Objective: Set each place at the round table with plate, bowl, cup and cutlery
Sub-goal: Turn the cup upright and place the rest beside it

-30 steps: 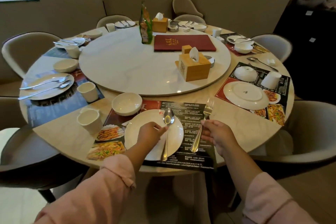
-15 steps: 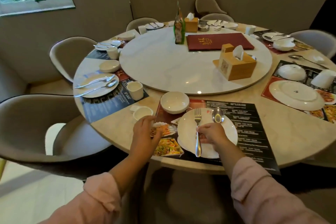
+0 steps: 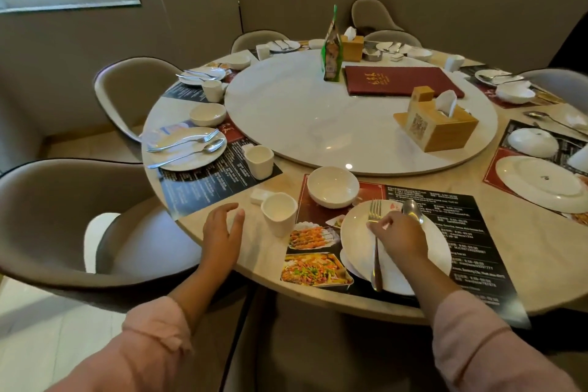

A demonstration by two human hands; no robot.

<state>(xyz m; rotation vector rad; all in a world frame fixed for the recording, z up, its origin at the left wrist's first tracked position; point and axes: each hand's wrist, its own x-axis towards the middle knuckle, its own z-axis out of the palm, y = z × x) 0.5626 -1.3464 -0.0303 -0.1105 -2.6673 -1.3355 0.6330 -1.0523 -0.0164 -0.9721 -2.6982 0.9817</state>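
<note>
The person's left hand [image 3: 222,232] is resting slack-fingered on the table [image 3: 254,253] edge beside the cup [image 3: 279,213], holding nothing. The right hand [image 3: 399,235] is, as far as I can make out, pinching the fork [image 3: 374,212] on the plate [image 3: 356,234], spoon [image 3: 412,209] alongside; beyond, the bowl [image 3: 333,187] is sitting upright.

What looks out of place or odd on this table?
The place on the right: its plate and bowl lie upside down, bases up, unlike the other settings, and its spoon lies off the plate.
</note>
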